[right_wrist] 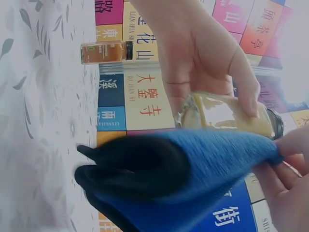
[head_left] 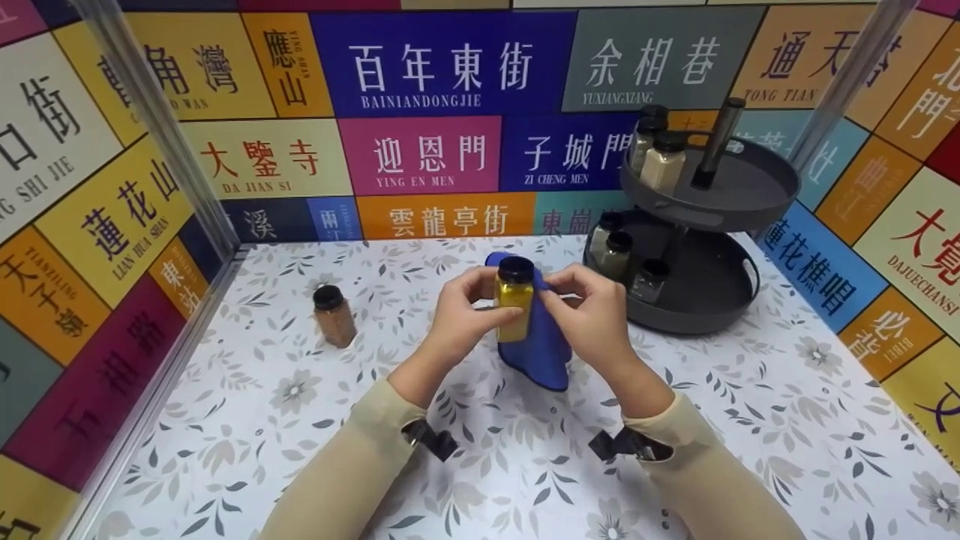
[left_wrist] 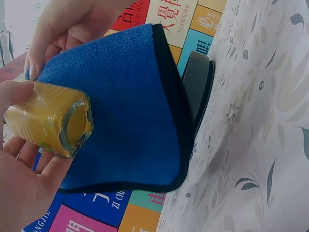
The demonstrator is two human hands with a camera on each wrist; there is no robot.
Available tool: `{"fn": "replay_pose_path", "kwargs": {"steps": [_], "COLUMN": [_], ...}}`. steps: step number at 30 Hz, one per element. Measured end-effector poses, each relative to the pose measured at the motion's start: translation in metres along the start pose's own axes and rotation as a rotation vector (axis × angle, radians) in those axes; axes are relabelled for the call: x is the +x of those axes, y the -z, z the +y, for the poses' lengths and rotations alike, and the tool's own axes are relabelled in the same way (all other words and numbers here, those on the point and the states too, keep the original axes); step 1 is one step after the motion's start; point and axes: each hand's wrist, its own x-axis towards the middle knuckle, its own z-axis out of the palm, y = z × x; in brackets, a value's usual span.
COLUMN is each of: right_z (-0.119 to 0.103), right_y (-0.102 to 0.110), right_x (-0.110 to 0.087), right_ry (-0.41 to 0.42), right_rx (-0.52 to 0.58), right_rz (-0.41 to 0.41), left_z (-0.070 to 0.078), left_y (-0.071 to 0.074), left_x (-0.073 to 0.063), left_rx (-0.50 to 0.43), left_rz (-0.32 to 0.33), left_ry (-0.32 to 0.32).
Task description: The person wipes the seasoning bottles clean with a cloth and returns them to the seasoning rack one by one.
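One yellow jar [head_left: 517, 296], your left hand [head_left: 465, 307] gripping, brown jar [head_left: 335, 319] at nine o'clock, right hand [head_left: 594, 315] pinching blue cloth [head_left: 541, 352]

Over my feed the blue cloth [left_wrist: 125, 116] looks soft and fuzzy, its dark edging [left_wrist: 174, 106] flatter and smoother. The yellow jar [left_wrist: 53, 116] is clear-walled and glossy, glass or plastic I can't tell, under a shiny black lid [head_left: 516, 268]. I see a matt, dark grey tiered stand [head_left: 757, 180] with a metallic-looking post [head_left: 721, 139], matt fabric sleeves [head_left: 345, 465], and a smooth, printed bench [head_left: 225, 420].
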Motion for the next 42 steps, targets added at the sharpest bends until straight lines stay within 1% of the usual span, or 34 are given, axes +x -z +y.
{"fn": "replay_pose_path", "kwargs": {"steps": [3,6,10,13,16,18,20,23,27,29,31,34,36,39,42], "right_z": [0.001,0.004,0.008,0.008,0.005,0.003,0.002,0.0,-0.002,-0.002,-0.003,-0.004,-0.004,-0.001,0.004], "right_y": [0.002,0.001,-0.002,-0.003,-0.002,-0.002,-0.002,-0.003,-0.004,-0.005,-0.005,-0.005,-0.004,-0.003,-0.004], "right_x": [0.001,0.002,0.002,0.002,0.001,0.001,0.0,-0.001,-0.002,-0.002,-0.003,-0.002,-0.001,-0.001,0.0], "right_ry": [-0.041,-0.093,-0.125,-0.138,-0.158,-0.162,-0.149,-0.111,-0.047,-0.012,0.012,0.015,-0.008,-0.066,-0.117], "right_rx": [-0.064,-0.156,-0.281,-0.312,-0.301,-0.28,-0.25,-0.177,-0.039,0.022,0.063,0.075,0.04,-0.054,-0.175], "right_rz": [-0.089,-0.202,-0.348,-0.391,-0.363,-0.324,-0.269,-0.165,-0.033,0.016,0.046,0.047,0.013,-0.077,-0.196], "left_z": [0.001,0.002,0.003,0.002,0.002,0.001,0.0,-0.001,-0.002,-0.001,-0.001,0.0,0.001,0.0,0.0], "left_y": [0.0,0.0,0.0,0.001,0.002,0.002,0.002,0.002,0.003,0.003,0.003,0.003,0.003,0.002,0.001], "left_x": [0.0,0.0,0.001,0.001,0.001,0.002,0.002,0.003,0.002,0.002,0.002,0.003,0.003,0.003,0.003], "left_rx": [0.005,-0.003,-0.029,-0.04,-0.043,-0.042,-0.031,-0.023,-0.028,-0.031,-0.034,-0.026,-0.016,-0.006,-0.018], "left_rz": [0.014,0.028,0.032,0.023,0.013,0.011,0.014,0.018,0.022,0.019,0.017,0.021,0.027,0.04,0.037], "left_ry": [-0.006,-0.008,-0.006,-0.006,-0.007,-0.009,-0.012,-0.013,-0.013,-0.013,-0.016,-0.019,-0.022,-0.018,-0.013]}}
